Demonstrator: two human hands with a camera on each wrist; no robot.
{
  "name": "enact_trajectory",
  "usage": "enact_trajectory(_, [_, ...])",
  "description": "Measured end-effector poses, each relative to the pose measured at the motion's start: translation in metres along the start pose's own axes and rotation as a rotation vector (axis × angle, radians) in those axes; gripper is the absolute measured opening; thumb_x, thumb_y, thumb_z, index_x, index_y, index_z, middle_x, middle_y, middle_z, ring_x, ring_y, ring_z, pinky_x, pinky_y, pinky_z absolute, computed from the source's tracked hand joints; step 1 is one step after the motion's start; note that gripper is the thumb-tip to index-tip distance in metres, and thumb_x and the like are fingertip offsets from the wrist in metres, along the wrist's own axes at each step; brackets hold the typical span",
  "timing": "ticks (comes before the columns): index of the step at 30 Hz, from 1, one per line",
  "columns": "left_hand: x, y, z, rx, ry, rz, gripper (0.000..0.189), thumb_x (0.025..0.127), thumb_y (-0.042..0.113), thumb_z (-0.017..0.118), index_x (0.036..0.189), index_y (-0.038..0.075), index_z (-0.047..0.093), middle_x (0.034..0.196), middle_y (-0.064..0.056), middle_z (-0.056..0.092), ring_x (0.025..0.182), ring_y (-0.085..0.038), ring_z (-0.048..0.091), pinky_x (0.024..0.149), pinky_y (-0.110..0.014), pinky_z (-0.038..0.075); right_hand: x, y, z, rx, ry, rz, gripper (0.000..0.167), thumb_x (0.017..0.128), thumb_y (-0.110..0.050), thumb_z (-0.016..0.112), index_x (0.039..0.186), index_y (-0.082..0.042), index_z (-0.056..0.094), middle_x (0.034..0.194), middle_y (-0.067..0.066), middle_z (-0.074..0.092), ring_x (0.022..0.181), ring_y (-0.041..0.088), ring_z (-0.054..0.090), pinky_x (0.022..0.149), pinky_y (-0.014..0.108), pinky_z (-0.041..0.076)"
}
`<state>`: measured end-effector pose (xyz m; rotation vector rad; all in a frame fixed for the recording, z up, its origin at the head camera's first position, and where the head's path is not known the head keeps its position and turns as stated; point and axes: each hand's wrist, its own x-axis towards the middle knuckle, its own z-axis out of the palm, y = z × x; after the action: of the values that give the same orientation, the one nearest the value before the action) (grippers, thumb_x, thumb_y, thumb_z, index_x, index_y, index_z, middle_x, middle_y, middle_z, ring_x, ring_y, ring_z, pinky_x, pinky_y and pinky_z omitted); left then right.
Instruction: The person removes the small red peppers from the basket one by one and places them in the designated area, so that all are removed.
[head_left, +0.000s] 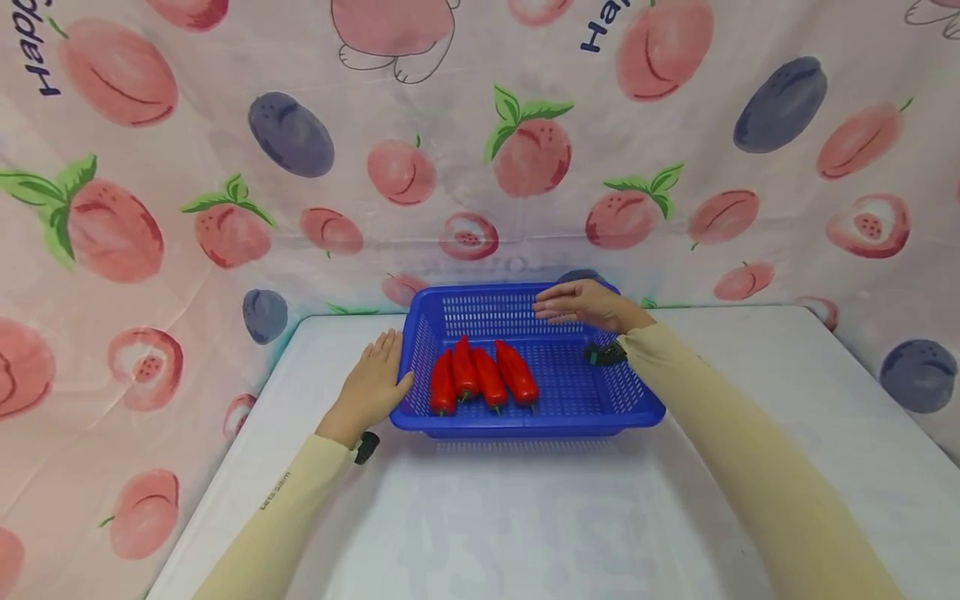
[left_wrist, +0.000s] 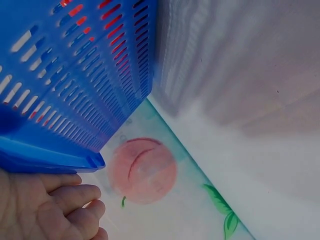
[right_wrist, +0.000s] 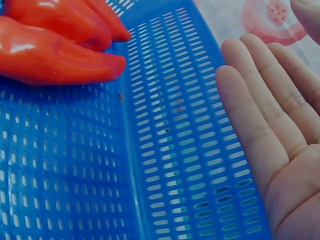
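A blue slotted plastic basket stands on the white table. Several red peppers lie side by side in its left half, stems toward the person. My left hand is at the basket's left rim, its fingers extended and the thumb near the edge. In the left wrist view, that hand is beside the blue rim and holds nothing. Over the back right part of the basket is my right hand, fingers straight. The right wrist view shows this hand with its palm visible and nothing in it, near the slotted wall.
The white table extends in front of the basket and to both sides. Behind it hangs a pink fruit-print cloth, which also runs down along the left side of the table.
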<state>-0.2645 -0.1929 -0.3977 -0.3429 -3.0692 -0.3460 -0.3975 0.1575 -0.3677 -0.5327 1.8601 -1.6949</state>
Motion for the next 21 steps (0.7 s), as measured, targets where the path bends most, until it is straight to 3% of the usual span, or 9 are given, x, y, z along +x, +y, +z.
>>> enact_trajectory(5, [-0.001,0.0,0.0,-0.003,0.002,0.001,0.071,0.095,0.031,0.043,0.147,-0.008,0.015,0.154,-0.025,0.018,0.145,-0.039,0.014,0.119,-0.05,0.012,0.005,0.007,0.005,0.02,0.014,0.019,0.048,0.095,-0.004,0.049,0.136,0.016,0.035,0.132,0.024,0.054,0.1,0.012,0.066,0.11,0.053,0.031])
enact_trajectory(10, [-0.002,-0.001,0.001,-0.009,0.005,0.003,0.071,0.095,0.031,0.043,0.147,-0.008,0.014,0.154,-0.024,0.018,0.145,-0.039,0.014,0.119,-0.05,0.012,0.009,0.013,0.009,0.002,-0.026,0.019,0.049,0.096,-0.004,0.048,0.138,0.016,0.032,0.141,0.033,0.038,0.114,0.022,0.062,0.111,0.053,0.029])
enact_trajectory(16, [-0.002,-0.001,0.0,-0.013,0.007,0.006,0.07,0.096,0.031,0.043,0.147,-0.008,0.014,0.154,-0.024,0.018,0.145,-0.038,0.014,0.119,-0.049,0.012,0.015,0.02,0.015,-0.052,-0.037,0.029,0.048,0.096,-0.008,0.05,0.137,0.013,0.036,0.14,0.032,0.041,0.118,0.025,0.059,0.11,0.052,0.033])
enact_trajectory(21, [-0.003,-0.001,0.0,-0.018,0.008,0.01,0.07,0.096,0.031,0.042,0.147,-0.008,0.014,0.154,-0.024,0.017,0.145,-0.039,0.013,0.119,-0.049,0.011,0.021,0.024,0.02,-0.038,-0.049,0.051,0.049,0.095,-0.007,0.051,0.137,0.014,0.036,0.14,0.033,0.04,0.125,0.037,0.051,0.111,0.054,0.03])
